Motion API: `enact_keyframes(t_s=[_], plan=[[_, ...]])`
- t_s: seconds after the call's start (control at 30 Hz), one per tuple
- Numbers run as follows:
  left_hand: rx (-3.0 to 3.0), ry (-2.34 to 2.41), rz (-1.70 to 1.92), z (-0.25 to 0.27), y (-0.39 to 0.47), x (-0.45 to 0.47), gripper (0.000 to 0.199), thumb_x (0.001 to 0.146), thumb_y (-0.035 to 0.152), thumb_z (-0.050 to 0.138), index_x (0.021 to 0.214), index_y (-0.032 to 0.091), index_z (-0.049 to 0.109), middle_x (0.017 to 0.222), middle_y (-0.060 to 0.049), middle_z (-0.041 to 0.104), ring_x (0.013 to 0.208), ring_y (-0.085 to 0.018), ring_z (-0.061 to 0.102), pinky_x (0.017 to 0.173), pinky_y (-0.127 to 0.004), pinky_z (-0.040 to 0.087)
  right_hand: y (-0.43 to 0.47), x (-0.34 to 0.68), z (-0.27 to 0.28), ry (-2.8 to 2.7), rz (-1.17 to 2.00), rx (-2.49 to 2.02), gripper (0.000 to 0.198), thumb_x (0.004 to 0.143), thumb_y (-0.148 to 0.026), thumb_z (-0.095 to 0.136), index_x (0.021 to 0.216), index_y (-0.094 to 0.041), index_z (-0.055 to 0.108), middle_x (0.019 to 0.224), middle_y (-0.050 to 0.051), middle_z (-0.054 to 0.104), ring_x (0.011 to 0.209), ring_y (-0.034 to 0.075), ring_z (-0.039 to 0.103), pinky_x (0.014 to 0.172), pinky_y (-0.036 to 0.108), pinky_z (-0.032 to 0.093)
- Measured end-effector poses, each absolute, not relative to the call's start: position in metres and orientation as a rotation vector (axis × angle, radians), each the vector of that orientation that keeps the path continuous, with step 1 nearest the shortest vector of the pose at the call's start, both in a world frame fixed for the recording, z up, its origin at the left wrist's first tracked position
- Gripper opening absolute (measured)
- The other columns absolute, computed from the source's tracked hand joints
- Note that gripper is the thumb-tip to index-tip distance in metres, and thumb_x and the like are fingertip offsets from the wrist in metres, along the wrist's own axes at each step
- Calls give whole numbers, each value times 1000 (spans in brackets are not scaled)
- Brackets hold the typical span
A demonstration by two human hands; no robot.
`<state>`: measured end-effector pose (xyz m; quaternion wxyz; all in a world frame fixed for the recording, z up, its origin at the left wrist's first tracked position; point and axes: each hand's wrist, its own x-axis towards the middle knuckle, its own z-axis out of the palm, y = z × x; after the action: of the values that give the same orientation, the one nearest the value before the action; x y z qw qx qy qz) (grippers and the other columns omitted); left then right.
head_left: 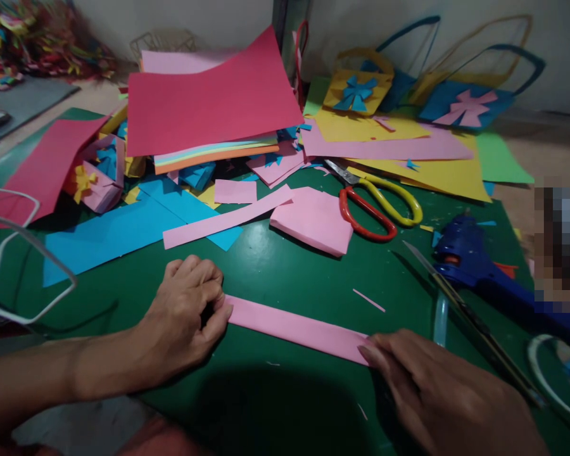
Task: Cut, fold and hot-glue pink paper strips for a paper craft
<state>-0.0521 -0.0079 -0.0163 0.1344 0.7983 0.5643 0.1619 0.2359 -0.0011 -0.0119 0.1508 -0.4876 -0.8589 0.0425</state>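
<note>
Paper bags (384, 83) stand behind, insides hidden. Left hand (192, 310) and right hand (422, 373) pinch a flat, straight pink strip (297, 326).

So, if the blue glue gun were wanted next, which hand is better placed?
Probably the right hand, once it releases the pink strip: the blue glue gun lies nearer it; the left hand grips the other end.
</note>
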Motion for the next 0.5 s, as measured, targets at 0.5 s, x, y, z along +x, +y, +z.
enact_keyframes(t_s=[0.5], plan=[[2352, 1627, 520, -21, -8, -55, 33, 86, 20, 47, 119, 17, 46, 86, -3, 51, 80, -19, 46, 74, -38, 32, 2, 234, -7, -2520, -55, -1389, 28, 94, -32, 37, 75, -21, 54, 55, -1, 62, 40, 14, 57, 38, 25, 36]])
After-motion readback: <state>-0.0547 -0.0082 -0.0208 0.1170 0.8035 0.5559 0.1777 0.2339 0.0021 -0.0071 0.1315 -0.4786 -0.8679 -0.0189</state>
